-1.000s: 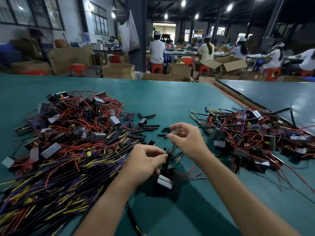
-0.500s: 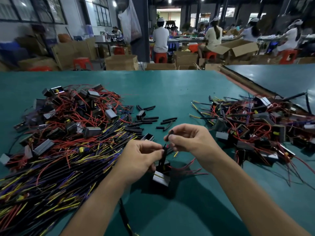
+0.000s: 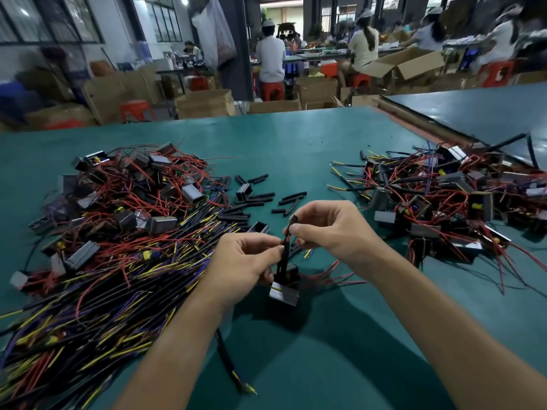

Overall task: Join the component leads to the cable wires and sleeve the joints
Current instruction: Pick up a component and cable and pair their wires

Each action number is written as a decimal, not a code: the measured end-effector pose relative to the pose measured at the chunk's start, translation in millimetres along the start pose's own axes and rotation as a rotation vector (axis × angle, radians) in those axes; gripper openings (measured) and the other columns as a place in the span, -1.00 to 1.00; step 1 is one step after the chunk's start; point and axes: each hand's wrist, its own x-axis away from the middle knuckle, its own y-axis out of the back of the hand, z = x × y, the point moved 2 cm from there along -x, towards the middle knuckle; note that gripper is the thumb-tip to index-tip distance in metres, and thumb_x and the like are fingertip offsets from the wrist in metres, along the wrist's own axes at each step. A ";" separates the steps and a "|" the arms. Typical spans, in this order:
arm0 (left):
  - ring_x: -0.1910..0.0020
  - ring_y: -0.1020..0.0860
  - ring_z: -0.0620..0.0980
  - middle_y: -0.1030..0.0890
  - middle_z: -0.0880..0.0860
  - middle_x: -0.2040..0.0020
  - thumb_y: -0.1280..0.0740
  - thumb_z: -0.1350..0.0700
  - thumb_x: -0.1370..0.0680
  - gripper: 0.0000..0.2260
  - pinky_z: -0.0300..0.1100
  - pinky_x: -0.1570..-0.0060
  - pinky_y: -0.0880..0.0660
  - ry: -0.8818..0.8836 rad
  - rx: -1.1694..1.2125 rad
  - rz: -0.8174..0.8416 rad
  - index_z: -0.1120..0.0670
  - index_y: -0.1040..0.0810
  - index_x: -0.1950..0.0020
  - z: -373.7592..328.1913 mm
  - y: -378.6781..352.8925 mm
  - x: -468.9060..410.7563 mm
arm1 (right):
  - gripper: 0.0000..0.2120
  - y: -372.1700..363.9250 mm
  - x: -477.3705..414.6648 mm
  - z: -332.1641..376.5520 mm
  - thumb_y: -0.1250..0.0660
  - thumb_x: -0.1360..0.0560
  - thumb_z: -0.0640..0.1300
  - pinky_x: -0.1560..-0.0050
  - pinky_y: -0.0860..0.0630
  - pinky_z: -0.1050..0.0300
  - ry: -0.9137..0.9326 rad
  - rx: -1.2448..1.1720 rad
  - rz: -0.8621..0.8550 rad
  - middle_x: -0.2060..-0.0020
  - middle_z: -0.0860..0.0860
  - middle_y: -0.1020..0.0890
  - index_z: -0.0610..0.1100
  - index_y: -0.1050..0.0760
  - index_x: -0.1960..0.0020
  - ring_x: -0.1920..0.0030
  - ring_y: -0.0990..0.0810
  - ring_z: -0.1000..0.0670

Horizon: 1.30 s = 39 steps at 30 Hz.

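At a green table (image 3: 296, 143), with a left heap (image 3: 118, 232) and right heap (image 3: 444, 202) of wires flanking the grip, the left hand (image 3: 242, 261) pinches a red lead (image 3: 286, 240) above the dangling component (image 3: 285, 287). The right hand (image 3: 328, 226), a second ago out among the loose sleeves (image 3: 257, 202) beyond, now pinches one black sleeve (image 3: 292, 223) just above that pinch. Fingertips hide the joint.

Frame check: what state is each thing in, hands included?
left hand: pinches the red wire just below the sleeve.
right hand: pinches the black sleeve, upright, over the wire's end.
component: below the hands, leads running up to them.
loose sleeves: scattered flat on the table.
left pile: tangled cables and components.
right pile: tangled wired components.
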 end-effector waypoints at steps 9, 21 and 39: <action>0.56 -0.49 -0.10 -0.59 0.06 0.45 -0.42 0.35 -0.46 -0.92 -0.29 0.50 -0.46 0.003 0.033 0.028 0.21 -0.62 0.20 1.5 -0.5 0.4 | -0.89 -6.5 0.7 -0.6 -0.40 -0.45 -0.44 0.34 -0.53 0.23 -0.074 0.104 0.051 0.34 -0.15 -0.62 -0.26 -0.55 0.16 0.43 -0.55 0.05; 0.47 -0.47 -0.01 -0.61 0.15 0.36 -0.44 0.42 -0.40 -0.91 -0.23 0.42 -0.47 -0.004 0.045 0.076 0.27 -0.64 0.16 2.5 2.0 -2.2 | -0.89 -1.6 1.5 3.5 -0.40 -0.50 -0.34 0.28 -0.55 0.19 -0.065 0.137 0.110 0.37 -0.07 -0.62 -0.20 -0.63 0.17 0.40 -0.52 0.03; 0.47 -0.50 0.01 -0.59 0.19 0.38 -0.42 0.44 -0.41 -0.93 -0.21 0.41 -0.50 -0.015 0.043 0.138 0.31 -0.61 0.18 5.1 1.9 -2.3 | -0.93 -2.5 3.1 2.9 -0.40 -0.49 -0.35 0.26 -0.52 0.20 -0.067 0.274 0.230 0.35 -0.12 -0.62 -0.25 -0.61 0.16 0.36 -0.54 0.00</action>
